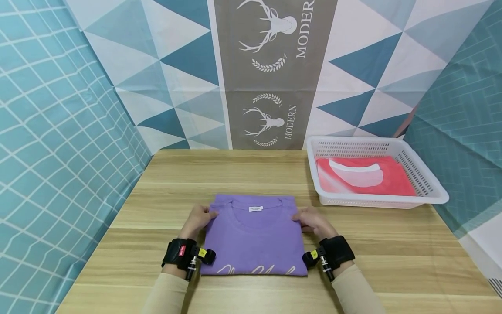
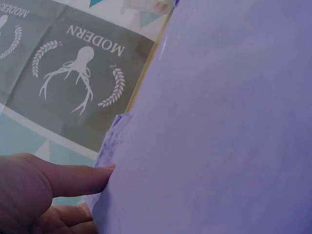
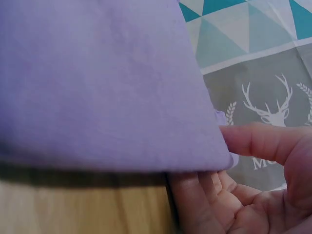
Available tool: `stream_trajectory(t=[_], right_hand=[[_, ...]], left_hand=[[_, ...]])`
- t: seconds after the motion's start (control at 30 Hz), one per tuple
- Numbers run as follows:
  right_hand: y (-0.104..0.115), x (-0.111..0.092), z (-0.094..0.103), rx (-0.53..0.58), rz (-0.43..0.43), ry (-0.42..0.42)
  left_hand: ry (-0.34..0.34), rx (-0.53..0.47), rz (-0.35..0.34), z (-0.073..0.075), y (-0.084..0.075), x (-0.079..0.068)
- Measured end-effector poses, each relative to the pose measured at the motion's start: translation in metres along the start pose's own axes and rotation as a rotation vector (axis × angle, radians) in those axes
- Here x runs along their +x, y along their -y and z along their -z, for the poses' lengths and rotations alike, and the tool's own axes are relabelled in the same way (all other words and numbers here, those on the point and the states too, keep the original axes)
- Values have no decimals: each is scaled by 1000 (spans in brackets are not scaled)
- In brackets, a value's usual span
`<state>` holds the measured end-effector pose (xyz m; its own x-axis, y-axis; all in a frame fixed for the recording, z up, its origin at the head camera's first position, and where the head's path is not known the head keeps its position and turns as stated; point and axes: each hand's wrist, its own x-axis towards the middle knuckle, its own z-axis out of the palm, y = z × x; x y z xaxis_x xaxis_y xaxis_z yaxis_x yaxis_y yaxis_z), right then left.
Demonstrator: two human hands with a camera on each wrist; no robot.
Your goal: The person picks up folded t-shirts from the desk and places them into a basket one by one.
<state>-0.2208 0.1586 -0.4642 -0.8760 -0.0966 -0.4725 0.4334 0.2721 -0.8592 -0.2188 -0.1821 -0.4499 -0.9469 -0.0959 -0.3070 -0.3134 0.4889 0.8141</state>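
A purple T-shirt point(image 1: 251, 235), folded into a rectangle, lies in front of me with its neckline and white label toward the far side and pale lettering along the near edge. My left hand point(image 1: 197, 220) pinches its left side near the collar, thumb on top and the other fingers underneath. On the opposite side my right hand point(image 1: 313, 220) pinches the matching edge the same way. In the right wrist view the fingers of that hand point(image 3: 258, 180) reach below the cloth, and a gap with shadow shows between the shirt's edge and the table.
At the back right of the wooden table point(image 1: 164, 187) stands a white plastic basket point(image 1: 376, 200) with a folded red and white garment point(image 1: 392, 176) inside. Patterned cloth hangs point(image 1: 188, 65) behind the table, and blue cloth point(image 1: 59, 152) hangs along the left side.
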Motion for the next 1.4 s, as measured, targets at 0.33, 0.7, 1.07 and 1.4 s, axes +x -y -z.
stream_trajectory(t=[0.33, 0.7, 1.07, 1.4], right_hand=[[-13, -16, 25, -32, 18, 2], [-30, -35, 59, -28, 40, 44], [-28, -38, 48, -51, 46, -47], [-28, -41, 44, -87, 114, -127]], left_hand=[[34, 20, -31, -21, -11, -11], [92, 86, -86, -52, -23, -28], [75, 51, -118, -60, -22, -29], [55, -26, -144, -65, -16, -31]])
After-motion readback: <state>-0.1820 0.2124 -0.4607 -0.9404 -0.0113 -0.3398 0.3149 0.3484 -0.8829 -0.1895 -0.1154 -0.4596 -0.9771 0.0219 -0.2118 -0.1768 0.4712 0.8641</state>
